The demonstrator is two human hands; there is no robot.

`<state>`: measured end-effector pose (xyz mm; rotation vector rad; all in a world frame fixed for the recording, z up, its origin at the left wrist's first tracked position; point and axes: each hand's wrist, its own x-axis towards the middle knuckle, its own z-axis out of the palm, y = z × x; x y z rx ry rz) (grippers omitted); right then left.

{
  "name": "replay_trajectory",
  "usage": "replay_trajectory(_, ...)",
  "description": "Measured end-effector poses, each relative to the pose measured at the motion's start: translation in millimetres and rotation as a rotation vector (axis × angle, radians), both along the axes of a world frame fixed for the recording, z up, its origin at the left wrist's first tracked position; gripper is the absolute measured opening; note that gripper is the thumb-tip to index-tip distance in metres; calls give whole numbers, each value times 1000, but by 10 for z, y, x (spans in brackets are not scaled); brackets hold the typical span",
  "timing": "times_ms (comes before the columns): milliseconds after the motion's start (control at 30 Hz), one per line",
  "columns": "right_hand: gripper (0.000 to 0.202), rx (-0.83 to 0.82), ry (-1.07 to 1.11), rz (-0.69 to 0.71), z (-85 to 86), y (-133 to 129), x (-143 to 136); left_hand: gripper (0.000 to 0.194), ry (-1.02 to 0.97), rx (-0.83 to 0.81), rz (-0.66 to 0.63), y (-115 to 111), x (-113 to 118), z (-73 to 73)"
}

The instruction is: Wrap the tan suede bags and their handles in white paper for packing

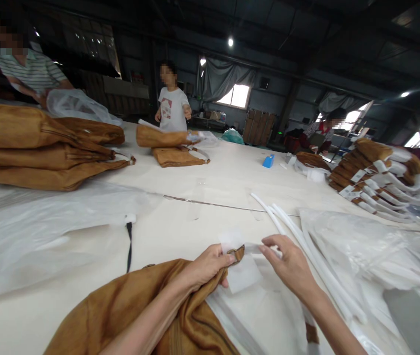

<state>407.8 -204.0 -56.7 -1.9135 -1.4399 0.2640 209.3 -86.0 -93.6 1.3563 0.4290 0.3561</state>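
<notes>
A brown leather bag lies on the table right in front of me. My left hand is closed on the bag's edge, beside a metal ring with a short leather tab. A piece of thin white paper sits behind and under that tab. Just to the right, my right hand pinches the end of a translucent strip between thumb and forefinger; the strip stretches toward the tab. Below the paper, a pale wrapped strap runs down beside the bag, partly hidden.
White foam tubes and clear plastic bags lie at right, plastic sheeting at left. Brown bags are stacked at left, far middle and right. A blue object stands further back. Several people are around the table.
</notes>
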Motion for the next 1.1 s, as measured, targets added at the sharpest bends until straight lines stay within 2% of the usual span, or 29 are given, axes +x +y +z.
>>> replay_trajectory(67,33,-27,-15,142,52,100,48,42,-25,-3,-24,-11,-13,42)
replay_trajectory(167,27,-232,203,356,29,244,101,42,-42,-12,-46,-24,-41,97)
replay_trajectory(233,26,-329,352,416,2,268,146,41,-33,-11,-55,-25,-50,106)
replay_trajectory(400,45,-510,570,491,20,188,262,41,-16,0,-66,4,-27,41)
replay_trajectory(633,51,-576,709,529,-27,205,259,45,-9,-24,-54,5,-30,20)
replay_trajectory(800,52,-631,768,558,6,260,260,47,-16,-31,-68,1,-9,23)
replay_trajectory(867,51,-597,780,541,10,295,239,46,-9,-31,-71,5,-1,14)
replay_trajectory(1033,54,-387,856,487,-60,382,152,46,-2,-25,-61,20,-14,-1)
replay_trajectory(1100,56,-365,872,454,-96,403,132,49,7,-16,-71,24,-24,2)
